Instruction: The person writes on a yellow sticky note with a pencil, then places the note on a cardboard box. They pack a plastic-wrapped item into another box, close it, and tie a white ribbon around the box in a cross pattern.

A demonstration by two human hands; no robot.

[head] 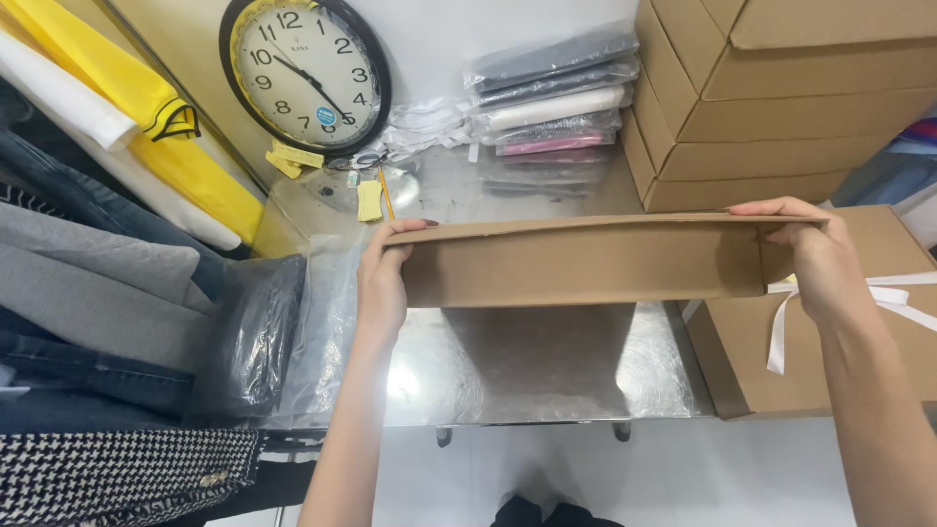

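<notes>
Flat cardboard box (586,262) held up over the steel counter (547,366).
Left hand (383,283) and right hand (820,256) grip its two ends; stacked boxes (761,107) crowd behind, a ribboned box (830,332) sits close right.

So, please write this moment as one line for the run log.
left hand: holds cardboard box left end | right hand: holds right end | box: lifted above metal table

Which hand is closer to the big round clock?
Left. The left hand grips the cardboard box end just below the clock; the right hand holds the far end.
</notes>
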